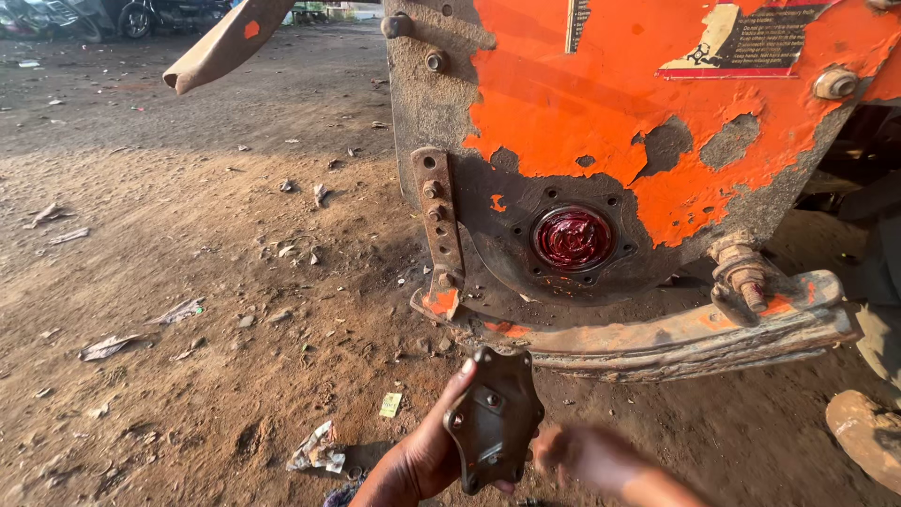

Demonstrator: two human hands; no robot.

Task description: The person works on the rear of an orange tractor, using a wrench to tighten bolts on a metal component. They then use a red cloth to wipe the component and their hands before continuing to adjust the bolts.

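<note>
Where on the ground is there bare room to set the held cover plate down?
The left hand holds the cover plate. Bare dirt lies between the yellow scrap and the skid bar, and wider at far left past the crumpled paper. Crowded: under the orange side panel, by the skid.

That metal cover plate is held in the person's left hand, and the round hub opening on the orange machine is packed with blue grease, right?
Not quite. The head view shows the grease in the round hub opening is dark red, not blue. The rest holds: the left hand holds the metal cover plate below the orange machine.
</note>
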